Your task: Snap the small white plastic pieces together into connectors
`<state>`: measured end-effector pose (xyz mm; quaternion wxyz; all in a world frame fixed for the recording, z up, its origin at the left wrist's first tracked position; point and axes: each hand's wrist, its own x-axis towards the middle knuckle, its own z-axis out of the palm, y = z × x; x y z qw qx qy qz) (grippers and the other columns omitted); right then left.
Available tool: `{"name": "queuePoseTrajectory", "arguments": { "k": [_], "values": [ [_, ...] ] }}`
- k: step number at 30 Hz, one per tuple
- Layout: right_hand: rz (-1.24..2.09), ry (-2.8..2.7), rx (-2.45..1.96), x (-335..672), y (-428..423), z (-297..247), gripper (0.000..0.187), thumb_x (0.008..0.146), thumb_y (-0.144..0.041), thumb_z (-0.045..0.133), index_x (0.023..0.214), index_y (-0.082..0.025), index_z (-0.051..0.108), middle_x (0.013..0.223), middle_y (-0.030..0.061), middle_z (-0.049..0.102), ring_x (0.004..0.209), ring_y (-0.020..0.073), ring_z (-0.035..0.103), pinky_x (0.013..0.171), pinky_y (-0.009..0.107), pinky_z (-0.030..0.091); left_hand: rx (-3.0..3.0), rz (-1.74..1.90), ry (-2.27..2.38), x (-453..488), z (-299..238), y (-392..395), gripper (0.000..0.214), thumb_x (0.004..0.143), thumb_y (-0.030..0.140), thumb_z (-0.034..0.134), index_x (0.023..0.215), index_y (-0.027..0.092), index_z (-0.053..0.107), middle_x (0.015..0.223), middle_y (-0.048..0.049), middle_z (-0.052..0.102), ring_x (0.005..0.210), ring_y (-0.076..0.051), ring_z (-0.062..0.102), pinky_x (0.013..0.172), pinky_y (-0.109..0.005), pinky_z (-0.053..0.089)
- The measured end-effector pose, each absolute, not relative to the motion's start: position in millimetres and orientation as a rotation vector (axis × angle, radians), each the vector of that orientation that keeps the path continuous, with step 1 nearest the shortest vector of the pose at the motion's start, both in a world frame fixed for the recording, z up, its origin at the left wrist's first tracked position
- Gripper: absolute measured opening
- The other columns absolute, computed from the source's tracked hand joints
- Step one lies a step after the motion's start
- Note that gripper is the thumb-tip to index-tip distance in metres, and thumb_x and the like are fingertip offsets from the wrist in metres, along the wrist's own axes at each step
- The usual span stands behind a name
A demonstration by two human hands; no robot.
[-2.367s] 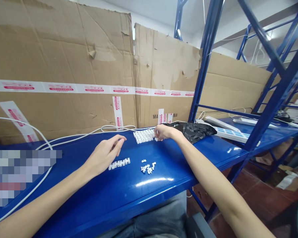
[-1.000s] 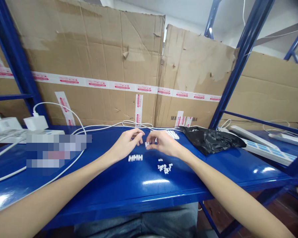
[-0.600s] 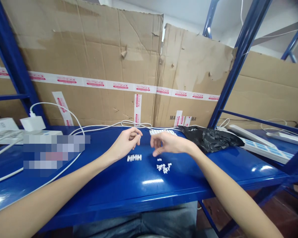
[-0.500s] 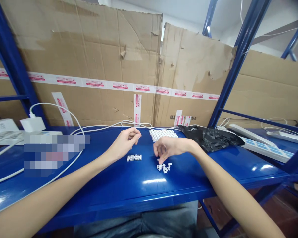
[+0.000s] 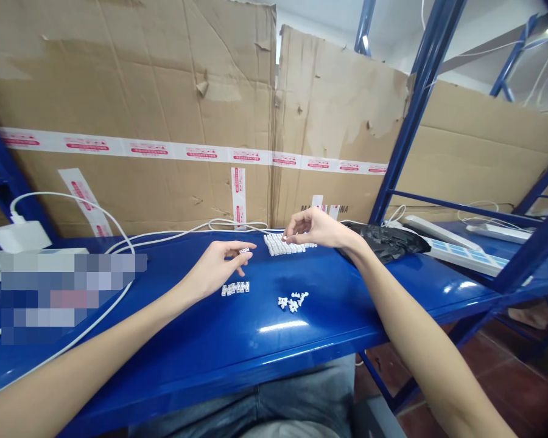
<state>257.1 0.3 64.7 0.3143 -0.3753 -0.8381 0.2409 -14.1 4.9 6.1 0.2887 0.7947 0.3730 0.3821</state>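
Note:
My left hand [image 5: 217, 263] is raised over the blue tabletop and pinches a small white rectangular piece with dark markings [image 5: 244, 250] between thumb and fingers. Just below it lies a short row of similar white pieces [image 5: 235, 288]. My right hand [image 5: 317, 227] is closed in a pinch, with a tiny white part [image 5: 285, 238] at its fingertips. Behind and under those fingers sits a larger block of white pieces [image 5: 281, 246] in close rows, partly hidden by the hand. Nearer to me is a loose pile of small white parts [image 5: 293, 302], which neither hand touches.
A crumpled black plastic bag [image 5: 393, 242] lies right of my right hand. White cables [image 5: 182, 231] run along the cardboard wall [image 5: 164, 79]. A white charger [image 5: 21, 237] stands at left, and white strips with light-blue panels [image 5: 468, 254] lie at right.
My right hand has lifted from the loose pile, up and away from me, with a tiny white part. The white piece in my left fingers now shows. The view has shifted right.

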Motion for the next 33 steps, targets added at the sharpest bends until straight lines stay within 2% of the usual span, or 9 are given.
{"name": "queuePoseTrajectory", "arguments": {
  "k": [3, 7, 11, 15, 18, 21, 24, 28, 33],
  "values": [
    [0.703, -2.134, -0.936, 250.8, 1.3, 60.6, 0.010, 0.075, -0.019, 0.070, 0.082, -0.013, 0.065, 0.078, 0.0045, 0.073, 0.071, 0.0131, 0.067, 0.069, 0.026, 0.053, 2.141, 1.021, 0.994, -13.7, 6.2, 4.3, 0.040, 0.088, 0.043, 0.062, 0.111, 0.014, 0.076, 0.084, -0.0059, 0.073, 0.059, -0.019, 0.071, 0.070, -0.038, 0.059],
    [0.620, -2.069, -0.858, 237.7, -0.3, 56.5, 0.008, 0.077, -0.018, 0.068, 0.083, -0.013, 0.064, 0.077, 0.0014, 0.067, 0.069, 0.0100, 0.061, 0.068, 0.025, 0.050, 2.149, 1.026, 0.984, -12.7, 7.7, 2.2, 0.041, 0.088, 0.044, 0.060, 0.110, 0.014, 0.075, 0.089, -0.0060, 0.070, 0.064, -0.021, 0.073, 0.071, -0.038, 0.059],
    [0.595, -1.999, -0.840, 233.7, -3.9, 58.0, 0.008, 0.082, -0.021, 0.065, 0.085, -0.014, 0.063, 0.080, 0.0019, 0.065, 0.072, 0.0103, 0.058, 0.070, 0.024, 0.048, 2.109, 1.048, 0.999, -12.6, 8.6, 0.3, 0.040, 0.089, 0.045, 0.062, 0.113, 0.015, 0.070, 0.080, -0.0033, 0.069, 0.059, -0.020, 0.072, 0.067, -0.036, 0.060],
    [0.539, -1.960, -0.881, 238.4, -4.0, 61.2, 0.016, 0.090, -0.027, 0.060, 0.090, -0.012, 0.068, 0.079, 0.0026, 0.064, 0.069, 0.0103, 0.055, 0.066, 0.024, 0.045, 2.112, 1.132, 0.984, -14.0, 8.4, 0.5, 0.030, 0.089, 0.046, 0.065, 0.098, 0.018, 0.063, 0.066, 0.0018, 0.065, 0.051, -0.016, 0.065, 0.056, -0.030, 0.057],
    [0.564, -1.913, -0.852, 241.4, 0.1, 61.0, 0.020, 0.094, -0.032, 0.061, 0.099, -0.014, 0.066, 0.073, 0.0001, 0.061, 0.064, 0.0097, 0.052, 0.060, 0.023, 0.043, 2.078, 1.168, 0.957, -14.5, 7.8, 1.3, 0.032, 0.085, 0.048, 0.071, 0.094, 0.018, 0.061, 0.066, 0.0015, 0.066, 0.054, -0.017, 0.066, 0.056, -0.030, 0.058],
    [0.654, -1.858, -0.786, 238.9, 4.0, 57.6, 0.020, 0.090, -0.034, 0.068, 0.092, -0.016, 0.061, 0.072, -0.0002, 0.064, 0.061, 0.0091, 0.054, 0.060, 0.024, 0.045, 2.051, 1.171, 0.921, -13.5, 7.3, 0.9, 0.033, 0.082, 0.046, 0.076, 0.095, 0.018, 0.065, 0.071, -0.0005, 0.069, 0.059, -0.019, 0.070, 0.061, -0.032, 0.060],
    [0.751, -1.846, -0.753, 228.8, 3.3, 51.2, 0.023, 0.083, -0.033, 0.076, 0.084, -0.015, 0.062, 0.075, 0.0030, 0.069, 0.061, 0.0102, 0.059, 0.063, 0.026, 0.050, 2.054, 1.165, 0.908, -12.1, 7.6, -1.0, 0.031, 0.080, 0.042, 0.078, 0.096, 0.017, 0.068, 0.072, -0.0008, 0.070, 0.056, -0.018, 0.070, 0.064, -0.032, 0.060],
    [0.953, -1.852, -0.717, 209.9, -2.2, 39.2, 0.029, 0.078, -0.037, 0.081, 0.089, -0.015, 0.065, 0.079, 0.0058, 0.074, 0.068, 0.0145, 0.069, 0.067, 0.029, 0.056, 2.051, 1.197, 0.884, -12.1, 8.0, -2.9, 0.033, 0.075, 0.042, 0.082, 0.091, 0.017, 0.066, 0.070, -0.0007, 0.069, 0.054, -0.017, 0.067, 0.059, -0.031, 0.058],
    [1.026, -1.903, -0.702, 197.3, -4.5, 27.0, 0.029, 0.074, -0.037, 0.084, 0.083, -0.015, 0.068, 0.069, 0.0033, 0.071, 0.061, 0.0127, 0.064, 0.063, 0.028, 0.055, 2.059, 1.206, 0.840, -12.9, 8.7, -4.2, 0.036, 0.072, 0.042, 0.085, 0.086, 0.019, 0.062, 0.071, 0.0003, 0.067, 0.054, -0.014, 0.062, 0.050, -0.026, 0.055]
  ]
}}
